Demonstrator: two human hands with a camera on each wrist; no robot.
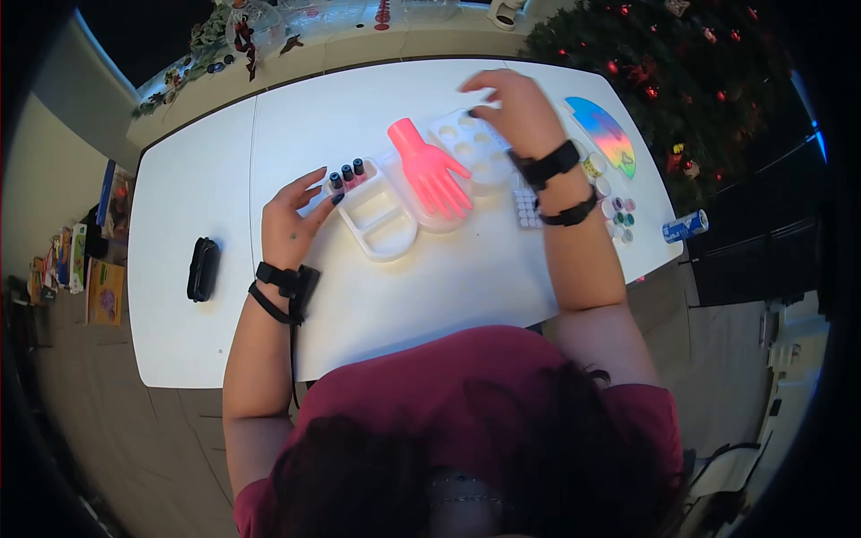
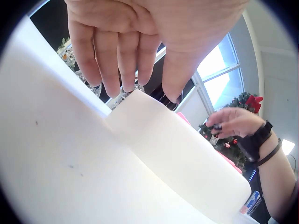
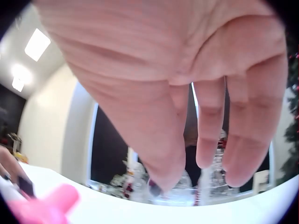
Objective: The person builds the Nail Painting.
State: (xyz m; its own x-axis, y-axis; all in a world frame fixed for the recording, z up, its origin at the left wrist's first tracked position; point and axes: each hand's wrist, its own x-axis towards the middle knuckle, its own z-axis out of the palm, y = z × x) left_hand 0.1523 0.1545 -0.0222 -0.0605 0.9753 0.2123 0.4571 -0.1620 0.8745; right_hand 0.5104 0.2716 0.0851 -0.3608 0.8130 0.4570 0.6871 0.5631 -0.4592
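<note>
A white divided tray lies at the table's middle, three small dark-capped bottles standing in its far left end. My left hand is at that end, fingers extended and thumb beside the tray's edge. In the left wrist view those fingers reach over the tray's white side wall. A pink practice hand lies palm-down on the tray's right part. Over the white palette with round wells hovers my right hand, fingers loosely bent and nothing visible in them.
Right of the palette are a small grid case, several small jars and a rainbow half-round sheet. A blue can lies at the table's right edge. A black case sits on the left. A decorated tree stands beyond the right corner.
</note>
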